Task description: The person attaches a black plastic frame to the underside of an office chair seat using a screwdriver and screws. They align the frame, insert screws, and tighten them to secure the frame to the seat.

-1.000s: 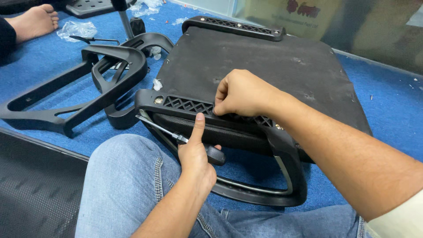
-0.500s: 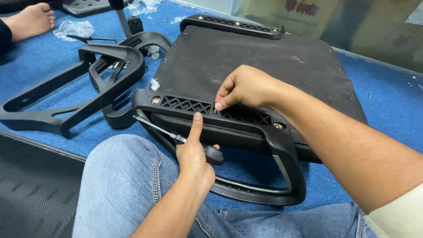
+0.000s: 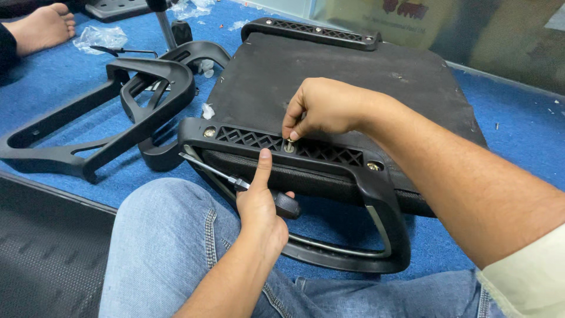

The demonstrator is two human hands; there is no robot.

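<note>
On the blue carpet [image 3: 518, 135] before the seated person lies an upturned black chair seat [image 3: 329, 76], with a black armrest bracket [image 3: 306, 156] set along its near edge. Right hand [image 3: 323, 109]: reaches in from the right, forearm running diagonally down to the lower right corner, wrist slightly bent, knuckles up; thumb and forefinger are pinched together on a small metal screw [image 3: 289, 146] seated in the middle hole of the bracket's lattice strip. Left hand [image 3: 259, 206]: rises from the bottom edge over a knee in blue jeans [image 3: 165, 247], palm turned inward; the lower fingers are clenched around a screwdriver [image 3: 235, 182], whose black handle end juts to the right of the palm and whose metal shaft points up-left toward the bracket's left corner, while the forefinger stands straight up, its tip touching the bracket's front face just below the screw. Two further fasteners sit in the bracket, one at the left end [image 3: 209, 132] and one at the right end [image 3: 372, 166]. A second black armrest [image 3: 118, 118] lies on the carpet to the left, well apart from both hands. Another person's bare foot [image 3: 41, 26] rests at the upper left, near a crumpled clear plastic bag [image 3: 103, 36].
</note>
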